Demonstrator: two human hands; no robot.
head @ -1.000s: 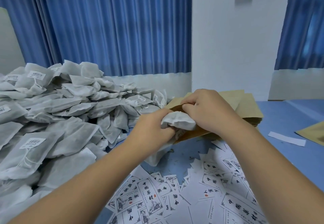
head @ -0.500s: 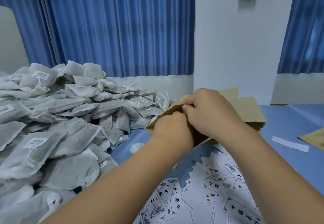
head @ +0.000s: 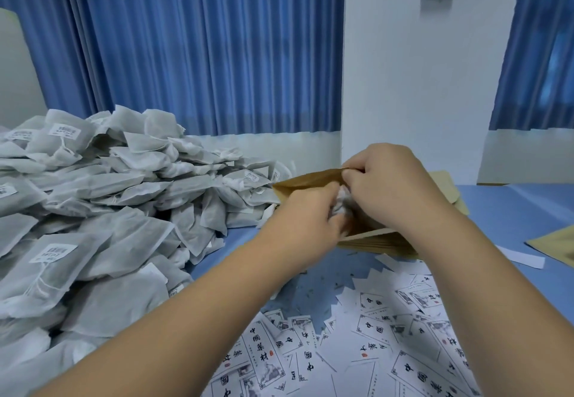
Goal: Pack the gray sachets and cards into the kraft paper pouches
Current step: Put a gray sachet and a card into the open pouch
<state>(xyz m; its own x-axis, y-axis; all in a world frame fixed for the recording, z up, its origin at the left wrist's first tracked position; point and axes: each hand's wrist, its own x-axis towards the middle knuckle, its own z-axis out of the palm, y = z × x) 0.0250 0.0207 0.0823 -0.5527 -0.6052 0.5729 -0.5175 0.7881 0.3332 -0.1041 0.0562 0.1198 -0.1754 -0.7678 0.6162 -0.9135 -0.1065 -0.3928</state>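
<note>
Kraft pouch [head: 306, 181] at centre, mouth open, held above the stack of flat pouches [head: 383, 245] on the blue table [head: 512, 210]. The right hand [head: 391, 185] pinches its upper lip. The left hand [head: 307, 219] has curled fingers, seemingly gripping a gray sachet [head: 341, 203] half inside the opening and mostly hidden by both hands. A pile of sachets [head: 108, 210] lies left, printed cards [head: 388, 319] in front, and a white paper strip [head: 525, 256] to the right.

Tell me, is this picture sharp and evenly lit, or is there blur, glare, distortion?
Head view: soft, even, bluish light, no glare; print on the cards is readable; left hand and right hand at the kraft pouch look slightly soft; the right curtain leans, wide-angle distortion.
</note>
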